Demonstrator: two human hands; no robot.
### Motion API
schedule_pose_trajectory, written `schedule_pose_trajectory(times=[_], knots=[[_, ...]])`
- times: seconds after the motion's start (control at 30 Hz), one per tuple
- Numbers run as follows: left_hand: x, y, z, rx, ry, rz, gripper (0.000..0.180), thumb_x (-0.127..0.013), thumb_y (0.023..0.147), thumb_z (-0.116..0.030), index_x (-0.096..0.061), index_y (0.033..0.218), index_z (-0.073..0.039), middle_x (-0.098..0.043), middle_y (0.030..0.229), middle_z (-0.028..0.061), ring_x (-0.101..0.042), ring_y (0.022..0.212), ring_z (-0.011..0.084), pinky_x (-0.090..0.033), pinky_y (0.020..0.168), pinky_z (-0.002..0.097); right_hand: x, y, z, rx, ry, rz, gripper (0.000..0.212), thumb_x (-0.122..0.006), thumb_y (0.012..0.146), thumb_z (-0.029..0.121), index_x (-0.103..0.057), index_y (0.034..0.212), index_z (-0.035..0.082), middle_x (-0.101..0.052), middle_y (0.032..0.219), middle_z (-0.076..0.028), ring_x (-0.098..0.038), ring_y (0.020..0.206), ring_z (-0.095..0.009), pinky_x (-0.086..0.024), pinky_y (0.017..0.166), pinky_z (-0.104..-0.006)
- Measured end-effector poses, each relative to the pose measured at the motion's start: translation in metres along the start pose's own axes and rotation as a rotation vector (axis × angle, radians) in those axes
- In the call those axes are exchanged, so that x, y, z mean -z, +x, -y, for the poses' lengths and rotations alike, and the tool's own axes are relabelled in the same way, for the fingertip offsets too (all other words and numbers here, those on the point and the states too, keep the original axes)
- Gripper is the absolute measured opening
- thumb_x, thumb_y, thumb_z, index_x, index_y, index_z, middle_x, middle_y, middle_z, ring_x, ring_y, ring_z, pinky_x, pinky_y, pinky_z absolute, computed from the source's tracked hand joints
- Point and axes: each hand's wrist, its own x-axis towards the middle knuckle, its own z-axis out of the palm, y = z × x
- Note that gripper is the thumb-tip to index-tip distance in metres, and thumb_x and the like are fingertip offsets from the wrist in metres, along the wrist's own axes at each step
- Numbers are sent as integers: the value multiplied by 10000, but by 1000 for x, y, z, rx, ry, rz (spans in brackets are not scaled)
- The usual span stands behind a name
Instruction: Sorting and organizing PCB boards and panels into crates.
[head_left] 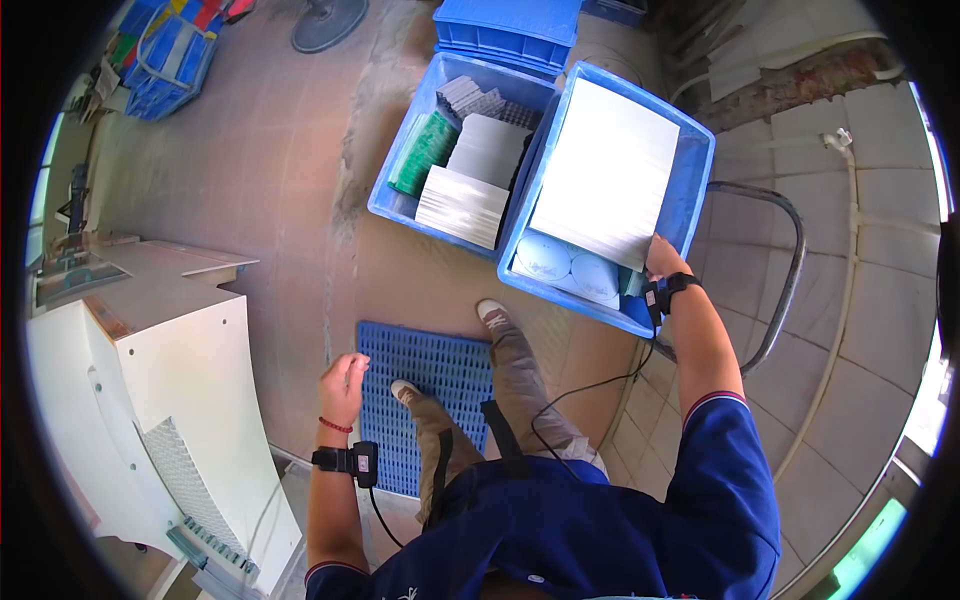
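My right hand (660, 262) reaches into a blue plastic crate (695, 190) and grips the near corner of a large white sheet (605, 170) that lies across the crate's top. Pale round bundles (570, 265) show under the sheet at the crate's near end. My left hand (343, 385) hangs free in the air over the floor, fingers loosely curled, holding nothing. It is beside a blue slatted mat (430, 375) on which my feet stand. Both wrists carry black bands with cables.
A second blue crate (400, 200) to the left holds stacks of white, grey and green packets. A white machine (150, 380) stands at my left. A metal trolley handle (790, 260) curves at the right. More blue crates (510, 30) and a fan base (328, 22) lie farther off.
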Motion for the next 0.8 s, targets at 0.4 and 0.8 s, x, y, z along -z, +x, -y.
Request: schedule_pose_trajectory(times=[0.4,0.8], knots=[[-4,-5,10,21,-60,-8,207,-505,906,-171,-594,904,16,-655,822,117,-635,758,177,-493,698,289,-36,-39,-11,105,-229,-219,409,-628,736,164,-488,1056,-50,-532,1100,-260,-528,1049,-383,-449,891,-413],[-7,1,12,16,-22,24,179,-543,887,-148,-597,918,20,-656,824,118,-641,738,186,-497,679,285,-30,-52,0,18,-235,-417,179,-439,844,66,-480,1007,6,-521,1079,-214,-605,883,-389,-519,742,-447]])
